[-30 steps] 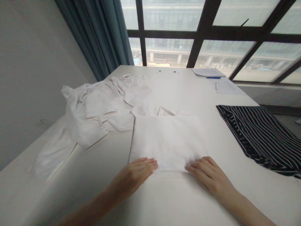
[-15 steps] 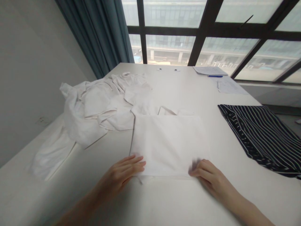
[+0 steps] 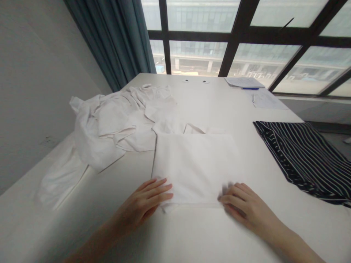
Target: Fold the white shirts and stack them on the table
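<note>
A white garment (image 3: 194, 164), folded into a flat rectangle, lies on the white table in front of me. A narrow strip of it (image 3: 194, 128) shows beyond its far edge. My left hand (image 3: 150, 197) rests on the near left corner, fingers apart and flat on the fabric. At the near right corner, my right hand (image 3: 240, 201) has its fingers curled and pressed together on the edge of the garment. A small fold of fabric (image 3: 164, 209) pokes out beside my left fingers.
Left on the table (image 3: 192, 237) lies a crumpled heap of white clothes (image 3: 109, 120). A black-and-white striped cloth (image 3: 304, 157) hangs over the right edge. Papers (image 3: 244, 82) and a blue pen (image 3: 250, 88) lie at the far right, near the window.
The fingers of my left hand have spread and slid slightly right over the fabric. My right hand has shifted a little left at its corner. The garment keeps its shape.
</note>
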The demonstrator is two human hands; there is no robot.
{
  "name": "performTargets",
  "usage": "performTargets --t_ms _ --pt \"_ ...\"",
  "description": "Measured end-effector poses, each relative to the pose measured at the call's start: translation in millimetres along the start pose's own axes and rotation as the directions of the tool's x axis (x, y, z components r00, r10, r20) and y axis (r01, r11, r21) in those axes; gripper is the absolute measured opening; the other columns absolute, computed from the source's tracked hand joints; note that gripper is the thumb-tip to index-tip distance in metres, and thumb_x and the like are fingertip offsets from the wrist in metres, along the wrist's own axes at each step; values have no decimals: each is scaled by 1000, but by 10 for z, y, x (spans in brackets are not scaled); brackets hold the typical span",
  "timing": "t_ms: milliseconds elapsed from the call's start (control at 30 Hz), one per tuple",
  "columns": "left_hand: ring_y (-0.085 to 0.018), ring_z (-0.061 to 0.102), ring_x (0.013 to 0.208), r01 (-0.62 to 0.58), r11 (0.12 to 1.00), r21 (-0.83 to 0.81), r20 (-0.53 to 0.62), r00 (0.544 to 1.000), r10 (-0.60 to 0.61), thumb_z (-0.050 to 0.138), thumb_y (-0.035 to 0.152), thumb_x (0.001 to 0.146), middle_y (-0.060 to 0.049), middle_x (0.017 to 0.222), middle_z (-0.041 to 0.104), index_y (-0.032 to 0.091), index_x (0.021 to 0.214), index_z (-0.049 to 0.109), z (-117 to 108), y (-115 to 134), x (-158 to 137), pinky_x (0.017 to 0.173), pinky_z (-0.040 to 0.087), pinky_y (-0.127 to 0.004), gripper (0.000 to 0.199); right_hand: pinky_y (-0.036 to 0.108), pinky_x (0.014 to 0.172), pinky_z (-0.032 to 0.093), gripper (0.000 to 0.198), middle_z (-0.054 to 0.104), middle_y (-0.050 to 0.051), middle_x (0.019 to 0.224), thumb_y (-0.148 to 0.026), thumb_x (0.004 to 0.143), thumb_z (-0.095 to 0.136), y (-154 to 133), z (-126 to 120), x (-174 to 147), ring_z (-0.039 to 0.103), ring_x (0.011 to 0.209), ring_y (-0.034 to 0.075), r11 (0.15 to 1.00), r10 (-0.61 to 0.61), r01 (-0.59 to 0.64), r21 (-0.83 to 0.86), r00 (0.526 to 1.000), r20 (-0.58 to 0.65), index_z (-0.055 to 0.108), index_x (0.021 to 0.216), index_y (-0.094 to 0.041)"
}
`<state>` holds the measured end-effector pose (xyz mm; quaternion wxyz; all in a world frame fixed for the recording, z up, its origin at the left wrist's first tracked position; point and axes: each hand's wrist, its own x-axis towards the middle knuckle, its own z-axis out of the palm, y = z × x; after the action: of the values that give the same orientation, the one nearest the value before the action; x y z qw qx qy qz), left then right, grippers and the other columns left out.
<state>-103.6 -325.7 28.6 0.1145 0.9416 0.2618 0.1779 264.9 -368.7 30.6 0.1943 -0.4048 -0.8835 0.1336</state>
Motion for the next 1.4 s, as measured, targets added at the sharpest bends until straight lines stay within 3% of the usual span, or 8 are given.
performTargets --t_ms 100,200,367,700,900,1033,1233,1400 --pt "-19 47 135 28 999 -19 -22 999 -29 47 25 99 -6 132 63 22 127 54 -1 92 63 114 35 -38 29 37 76 46 18 65 6 93 -21 94 55 -149 30 157 58 84 21 990 -71 71 -124 997 0 62 110 -20" --pt "-24 50 132 -47 999 -19 -9 999 47 57 42 94 -12 128 64 18 120 53 34 165 131 113 37 -43 36 37 75 45 21 65 8 94 -25 95 54 -278 109 333 57 84 22 973 -151 150 -177 988 5 60 114 -17" --pt "-20 60 119 -71 997 26 -81 994 73 52 10 92 -8 111 69 19 99 53 104 191 183 109 43 -38 12 35 74 45 20 64 8 90 -18 99 44 -315 214 541 57 82 20 956 -242 237 -174 970 -3 63 105 -15" --pt "-22 57 122 18 923 -385 -108 992 -64 51 17 96 -12 113 66 19 87 55 92 76 136 101 49 -33 10 26 73 48 18 60 4 89 -16 98 46 -158 242 491 58 83 16 966 -7 -12 258 997 73 63 101 -20" --pt "-21 58 118 8 926 -376 -125 990 -60 51 24 98 -12 111 66 18 84 56 102 84 131 101 48 -32 16 28 79 47 22 60 4 93 -8 92 48 -132 224 510 57 89 16 952 -32 -2 307 994 106 62 101 -22" --pt "-18 61 111 67 938 -339 -131 984 -118 50 20 98 -11 109 66 18 87 58 127 96 119 95 51 -28 14 30 83 47 17 60 4 92 -14 95 49 -145 244 509 56 89 16 964 -63 33 263 993 104 62 103 -21" --pt "-21 52 125 16 982 -190 -43 999 -25 55 32 96 -9 127 61 22 115 60 132 70 118 106 45 -33 22 29 83 46 16 61 5 93 -16 96 49 -157 256 507 56 89 16 967 -63 37 252 993 97 63 102 -21" --pt "-21 51 126 38 975 -220 -27 999 -45 57 34 95 -9 128 61 22 111 60 128 65 108 105 44 -33 20 29 83 46 21 62 4 93 -8 91 50 -161 237 506 56 89 16 968 -64 35 249 992 111 62 102 -22"
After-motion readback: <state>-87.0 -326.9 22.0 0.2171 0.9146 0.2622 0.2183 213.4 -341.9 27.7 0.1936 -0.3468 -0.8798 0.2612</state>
